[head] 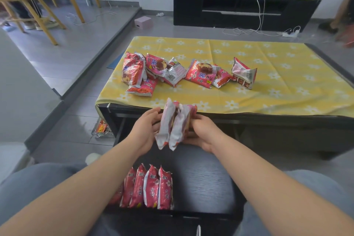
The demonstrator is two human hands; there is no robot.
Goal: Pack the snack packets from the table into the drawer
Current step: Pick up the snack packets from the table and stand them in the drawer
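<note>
Gripping the packets on edge between your left hand and right hand, you are holding them over the drawer, beyond the row standing nearer you.

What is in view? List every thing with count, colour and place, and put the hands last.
table packets: about seven, red and pink, scattered on the tablecloth
held packets: at least two, pink with white backs, upright between both hands, above the drawer
drawer packets: about five, red, standing in a row in the drawer
drawer: one, black, open, in front of the table
tablecloth: one, yellow with white flowers, over the table
table: one, black, centre
cabinet: one, black, far wall
small box: one, pink, on the floor beside the cabinet
left hand: grips the held packets
right hand: grips the held packets
</note>
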